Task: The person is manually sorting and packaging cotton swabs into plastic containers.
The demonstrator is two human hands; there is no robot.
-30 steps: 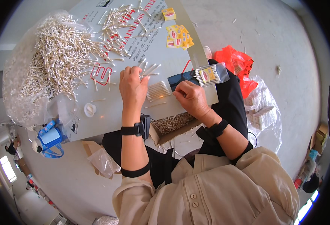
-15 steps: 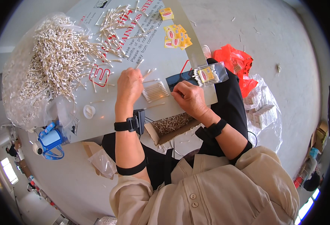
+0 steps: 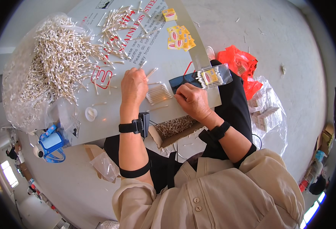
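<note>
My left hand (image 3: 134,86) is closed over the table, with the white tip of a cotton swab (image 3: 152,72) sticking out past its fingers on the right. Just right of it lies a neat row of cotton swabs (image 3: 159,94), side by side on the table. My right hand (image 3: 193,101) is curled beside the row's right end; whatever its fingers hold is hidden. Beyond that hand, a clear packet of cotton swabs with a yellow card (image 3: 212,76) lies on a dark strip (image 3: 181,81) at the table's right edge.
A large heap of loose swabs (image 3: 57,57) spills from a clear bag at the left. Yellow cards (image 3: 180,37) lie at the far right of the table. A small white dish (image 3: 91,113) sits near the front edge, above a box of swabs (image 3: 175,128).
My left hand has shifted slightly to the right, toward the row of swabs. My right hand stays almost still.
</note>
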